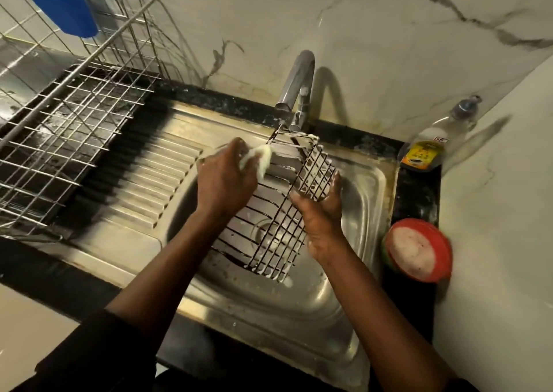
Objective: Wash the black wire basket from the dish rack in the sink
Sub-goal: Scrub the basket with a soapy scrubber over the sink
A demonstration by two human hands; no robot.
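Black wire basket (269, 212) is gripped by the right hand (321, 218), whose fingers curl round its right side wall. The left hand (223, 179) pinches a soapy cloth (260, 160) against its far end. The basket is held over the sink (368, 188), with suds on its wires. Its long axis runs from the person toward the tap (296, 86), the far end raised just under the spout. The step in hand looks like scrubbing. Rinsing probably comes next, which calls for running water and turning the basket.
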